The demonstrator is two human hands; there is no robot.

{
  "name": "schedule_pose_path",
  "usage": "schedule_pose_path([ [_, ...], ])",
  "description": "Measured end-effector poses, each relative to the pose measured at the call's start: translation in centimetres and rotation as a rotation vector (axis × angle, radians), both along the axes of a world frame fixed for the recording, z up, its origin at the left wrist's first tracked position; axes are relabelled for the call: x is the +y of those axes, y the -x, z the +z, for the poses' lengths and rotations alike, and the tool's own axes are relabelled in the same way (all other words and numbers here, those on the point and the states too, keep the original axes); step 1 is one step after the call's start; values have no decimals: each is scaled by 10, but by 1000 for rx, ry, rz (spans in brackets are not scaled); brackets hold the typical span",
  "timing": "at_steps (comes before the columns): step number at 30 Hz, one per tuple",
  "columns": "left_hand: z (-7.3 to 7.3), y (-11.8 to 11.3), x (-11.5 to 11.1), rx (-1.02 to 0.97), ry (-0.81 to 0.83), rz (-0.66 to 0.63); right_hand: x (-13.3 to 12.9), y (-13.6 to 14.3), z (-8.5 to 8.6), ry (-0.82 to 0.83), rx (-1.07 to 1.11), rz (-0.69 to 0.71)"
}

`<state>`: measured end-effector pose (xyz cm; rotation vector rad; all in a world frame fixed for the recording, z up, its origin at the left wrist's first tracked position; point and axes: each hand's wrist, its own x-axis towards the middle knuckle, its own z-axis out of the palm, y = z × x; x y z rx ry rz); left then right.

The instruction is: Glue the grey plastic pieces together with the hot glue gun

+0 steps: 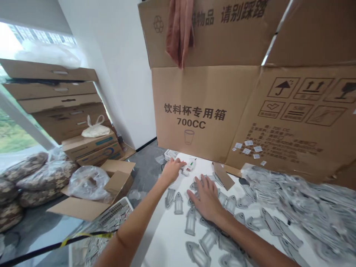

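Note:
On the white table (162, 241), my left hand (171, 170) is at the far left edge, its fingers closed round a thin item with a red-orange tip. Just right of it lies a small white bottle (190, 165) with a green mark. My right hand (205, 196) rests with fingers spread over several loose grey plastic parts (190, 221). Each part has a pointed end and a framed, pale middle. Behind that hand lies a flat piece of brown cardboard (224, 175).
A large heap of grey parts (303, 207) covers the table's right side. Tall cardboard sheets (205, 89) stand behind. At the lower left are a white basket (126, 201) of parts, an open carton (119, 181) and camouflage bundles (46, 178).

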<state>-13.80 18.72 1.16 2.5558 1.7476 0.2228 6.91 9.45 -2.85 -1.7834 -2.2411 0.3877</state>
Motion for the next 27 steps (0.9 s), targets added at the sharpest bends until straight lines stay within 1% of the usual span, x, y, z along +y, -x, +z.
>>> schedule_pose_path([
  [2, -9, -9, -4, -48, -32, -17, 8, -18, -2, -80, 19, -32],
  [4, -14, -15, -12, -90, -57, -22, 20, -38, -8, -140, 18, -52],
  [6, -17, -17, -28, -173, -112, -11, 31, -57, -18, -125, 23, -76],
  [7, -17, -17, -40, -236, -150, -1, 35, -65, -25, -122, 16, -79],
  [9, -17, -16, -69, -393, -220, 28, 40, -80, -36, -162, -14, -14],
  [11, -18, -14, -102, -500, -217, 44, 42, -91, -44, -230, -36, 43],
  [13, -21, -12, -134, -537, -155, 24, 40, -98, -46, -293, -33, 109],
  [14, -23, -12, -147, -533, -123, 0, 39, -99, -46, -305, -25, 165],
  [16, -26, -14, -166, -498, -85, -55, 36, -100, -42, -282, 6, 257],
  [18, -27, -18, -177, -455, -73, -101, 32, -98, -39, -213, 53, 317],
  [22, -25, -25, -184, -363, -82, -152, 25, -94, -36, -88, 156, 383],
  [24, -24, -26, -186, -319, -97, -152, 22, -90, -35, -76, 200, 366],
  [27, -23, -28, -188, -270, -113, -138, 18, -82, -32, -83, 250, 286],
])
